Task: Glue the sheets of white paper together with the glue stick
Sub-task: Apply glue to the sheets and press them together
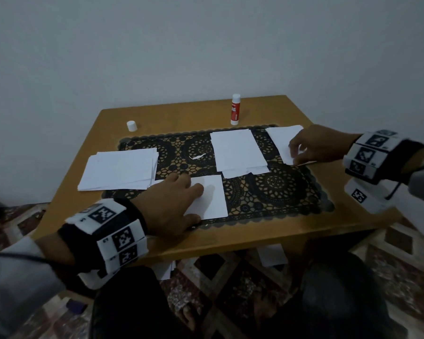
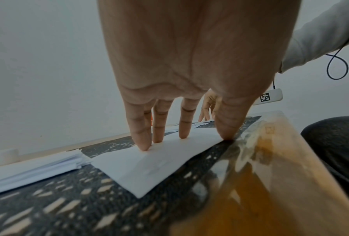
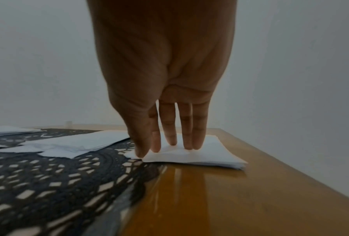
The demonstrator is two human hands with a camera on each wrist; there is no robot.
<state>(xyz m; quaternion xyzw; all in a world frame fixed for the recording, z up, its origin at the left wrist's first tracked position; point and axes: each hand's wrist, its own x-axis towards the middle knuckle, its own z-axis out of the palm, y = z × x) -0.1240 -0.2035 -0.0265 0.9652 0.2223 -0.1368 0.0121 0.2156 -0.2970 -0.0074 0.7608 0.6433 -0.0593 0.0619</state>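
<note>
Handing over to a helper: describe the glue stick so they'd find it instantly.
Start at the wooden table and look along its far edge, beyond the black lace mat. The glue stick stands upright there, right of centre. Unlike the short white cap to its left, it is tall with a red label.

grey sleeves (image 1: 15,277), tagged white wristbands (image 1: 118,238)
</note>
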